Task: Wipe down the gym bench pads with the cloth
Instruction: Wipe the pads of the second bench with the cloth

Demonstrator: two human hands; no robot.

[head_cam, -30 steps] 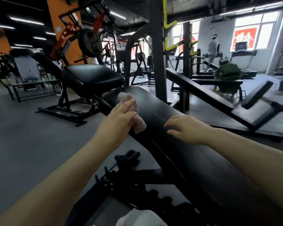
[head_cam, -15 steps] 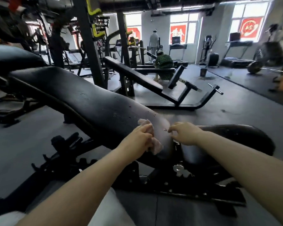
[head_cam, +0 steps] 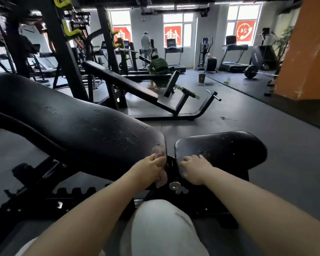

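The left hand grips the pink cloth against the back pad's lower end. At three o'clock, the right hand rests loosely curled on the seat pad. Another bench stands at twelve o'clock.

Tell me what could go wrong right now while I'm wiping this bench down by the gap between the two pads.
1. The left hand holds the cloth at the end of the back pad, right by the gap; cloth or fingers could snag on the metal bracket below.
2. The back pad's surface looks cracked and flaking, so rubbing may peel more off.
3. The right hand rests on the seat pad edge and might slip.
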